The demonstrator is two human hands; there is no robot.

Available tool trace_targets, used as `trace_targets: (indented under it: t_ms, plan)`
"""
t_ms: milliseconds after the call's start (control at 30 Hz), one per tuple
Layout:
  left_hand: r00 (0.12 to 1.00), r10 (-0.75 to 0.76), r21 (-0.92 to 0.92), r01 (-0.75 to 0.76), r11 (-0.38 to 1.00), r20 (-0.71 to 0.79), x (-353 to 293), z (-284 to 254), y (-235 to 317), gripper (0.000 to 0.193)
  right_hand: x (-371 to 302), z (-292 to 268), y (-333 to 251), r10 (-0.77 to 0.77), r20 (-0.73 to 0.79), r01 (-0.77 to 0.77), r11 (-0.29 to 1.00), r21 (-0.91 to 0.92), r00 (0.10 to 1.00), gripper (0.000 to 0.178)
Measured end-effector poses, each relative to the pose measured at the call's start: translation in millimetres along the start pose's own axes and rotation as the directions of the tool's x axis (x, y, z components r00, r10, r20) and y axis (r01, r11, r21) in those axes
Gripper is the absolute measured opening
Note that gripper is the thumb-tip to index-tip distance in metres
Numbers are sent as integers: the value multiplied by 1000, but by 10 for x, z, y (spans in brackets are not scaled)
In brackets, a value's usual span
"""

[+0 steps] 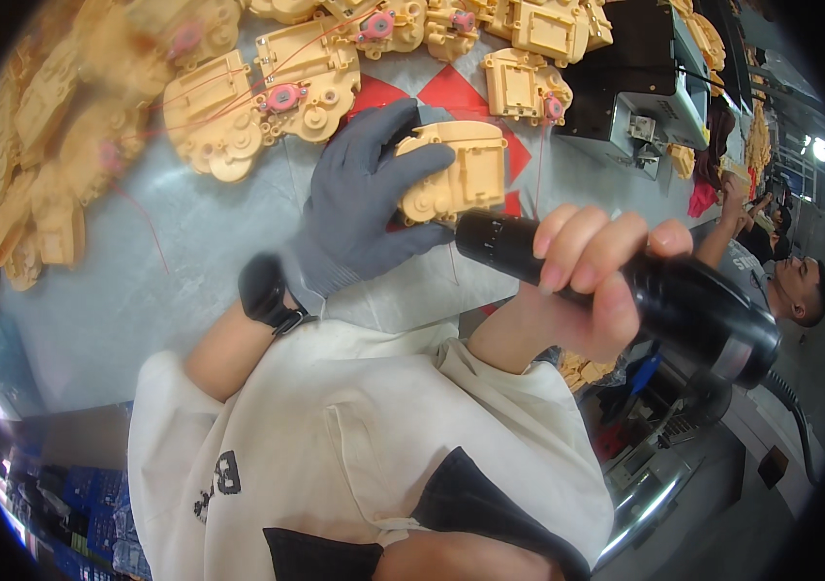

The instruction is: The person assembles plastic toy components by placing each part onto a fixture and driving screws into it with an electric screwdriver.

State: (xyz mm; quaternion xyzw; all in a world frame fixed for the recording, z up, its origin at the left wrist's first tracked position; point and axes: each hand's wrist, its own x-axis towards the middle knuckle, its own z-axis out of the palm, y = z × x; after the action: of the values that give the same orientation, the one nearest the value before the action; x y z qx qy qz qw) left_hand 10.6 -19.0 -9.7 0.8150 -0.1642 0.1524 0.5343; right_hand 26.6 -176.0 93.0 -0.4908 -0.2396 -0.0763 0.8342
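Note:
My left hand (359, 198), in a grey glove with a black band at the wrist, grips a yellow plastic housing (480, 172). Its fingers wrap round the housing's left side, and the thumb lies across the front. My bare right hand (591, 276) is closed round a black corded electric screwdriver (717, 315). The screwdriver's collar is beside the lower right corner of the housing, close to my gloved fingers. Its bit does not show, so I cannot tell whether it touches the housing.
Similar yellow housings (223, 116), several with pink round parts and thin red wires, are heaped along the left and far side. Red patches (456, 90) mark the grey table (228, 218). A dark metal box (650, 107) stands at the far right. Another person (790, 290) sits beyond it.

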Motion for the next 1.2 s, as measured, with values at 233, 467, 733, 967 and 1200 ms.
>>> trace_targets:
  t_ms: [233,467,733,967,1200]
  plan:
    - [1000,6,-29,-6,1000,-13,5,9,3,62,26,-6,-104,-11,99,8,999,35,995,46]
    - [1000,-10,-21,10,1000,-14,1,-20,29,63,-6,82,-72,9,41,-8,1000,-24,999,46]
    - [1000,-16,-13,16,1000,2,-4,-20,9,64,14,29,-110,12,159,-5,999,-45,987,48]
    - [1000,-2,-28,2,1000,-8,-4,4,-11,63,32,-8,-113,43,261,-23,996,-81,964,52]
    - [1000,-14,1,14,1000,14,-3,-21,12,63,54,24,-101,49,264,-32,997,-68,963,53]
